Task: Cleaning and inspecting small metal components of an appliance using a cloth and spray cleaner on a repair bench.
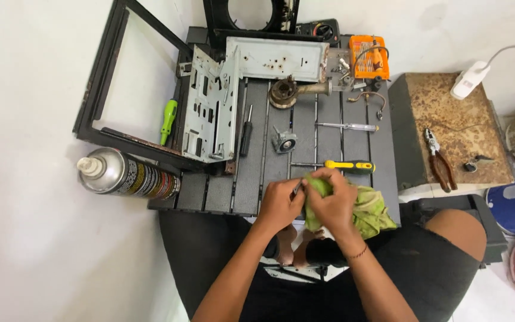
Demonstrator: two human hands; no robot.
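both hands together, pinched on a small metal part in green cloth, its axis unclear

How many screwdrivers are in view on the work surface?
4: a green-handled one by the black frame, a black one beside the metal bracket, a clear-handled one mid-surface, a yellow-handled one above the hands. Others may be hidden.

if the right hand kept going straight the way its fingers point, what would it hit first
The right hand, wrapped in the green cloth, points up-left at the left hand, so it would likely meet that hand and the small metal part first.
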